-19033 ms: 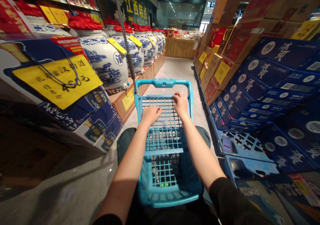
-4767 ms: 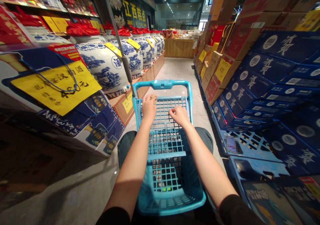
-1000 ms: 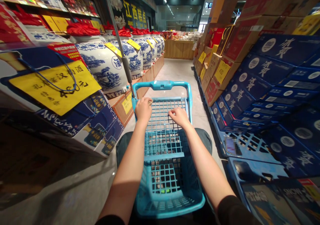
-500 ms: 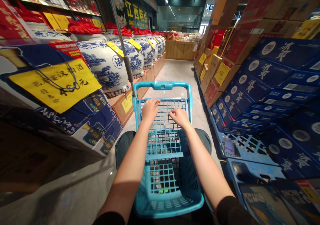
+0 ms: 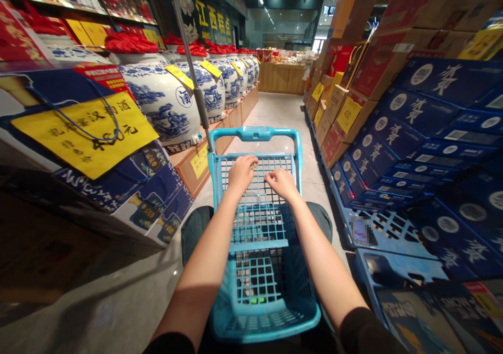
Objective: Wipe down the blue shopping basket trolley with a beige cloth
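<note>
Working fingers over the blue cart (image 5: 275,334), apparently mid-gesture | head view: left hand (image 5: 241,175) curled narrow, right hand (image 5: 281,183) likewise, contents unclear in both | cart's mesh panel (image 5: 259,219) just beneath both grips | next move likely calls for little reach | versus one second ago: left hand nearer right, right hand unmoved

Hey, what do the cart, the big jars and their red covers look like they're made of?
Cart: looks like moulded plastic with a slight gloss, judging by its rounded handle and even lattice.
Jars: probably glazed ceramic, from the smooth, shiny white surface with blue scenes.
Red covers: likely cloth, since they bunch in soft folds; the fibre is unclear.
</note>
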Motion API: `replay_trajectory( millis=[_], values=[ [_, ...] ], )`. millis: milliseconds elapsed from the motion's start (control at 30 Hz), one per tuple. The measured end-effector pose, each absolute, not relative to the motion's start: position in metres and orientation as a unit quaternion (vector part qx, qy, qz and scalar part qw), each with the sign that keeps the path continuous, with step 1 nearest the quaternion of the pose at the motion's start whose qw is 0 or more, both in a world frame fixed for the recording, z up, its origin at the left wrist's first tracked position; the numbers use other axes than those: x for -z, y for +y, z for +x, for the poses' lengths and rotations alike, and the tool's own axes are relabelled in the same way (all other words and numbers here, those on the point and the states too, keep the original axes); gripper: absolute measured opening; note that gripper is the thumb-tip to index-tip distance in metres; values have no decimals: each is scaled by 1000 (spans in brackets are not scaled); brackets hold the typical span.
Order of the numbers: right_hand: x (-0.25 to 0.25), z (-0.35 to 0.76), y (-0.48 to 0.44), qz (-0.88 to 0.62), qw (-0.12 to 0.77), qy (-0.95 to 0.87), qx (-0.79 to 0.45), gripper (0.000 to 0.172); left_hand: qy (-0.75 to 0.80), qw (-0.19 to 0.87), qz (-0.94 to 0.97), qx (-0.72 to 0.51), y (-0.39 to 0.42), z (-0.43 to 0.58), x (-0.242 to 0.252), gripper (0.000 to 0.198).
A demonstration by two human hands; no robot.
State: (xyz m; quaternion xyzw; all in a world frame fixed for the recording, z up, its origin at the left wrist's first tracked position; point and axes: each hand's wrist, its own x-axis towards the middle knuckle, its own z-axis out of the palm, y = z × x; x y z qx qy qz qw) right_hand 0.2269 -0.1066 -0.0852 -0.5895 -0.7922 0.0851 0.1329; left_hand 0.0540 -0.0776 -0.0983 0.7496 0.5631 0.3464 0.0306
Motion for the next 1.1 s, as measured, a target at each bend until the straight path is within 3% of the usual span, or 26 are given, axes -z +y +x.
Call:
replay_trajectory(
  millis=[167, 433, 667, 900, 1100],
  values=[
    [86, 225, -107, -595, 133, -788, -79, 45, 635, -15, 667, -390, -73, 41, 95, 49],
    [91, 225, -103, -600, 144, -784, -70, 44, 502, 17, 810, -303, -68, 88, 99, 39],
    [91, 224, -103, -604, 149, -781, -60, 39, 607, -25, 709, -359, -65, 63, 95, 48],
    [91, 223, -101, -611, 153, -774, -63, 40, 476, 8, 829, -295, -57, 95, 101, 38],
    [90, 226, -102, -606, 145, -780, -61, 41, 609, -23, 708, -357, -60, 62, 95, 49]
  ],
)
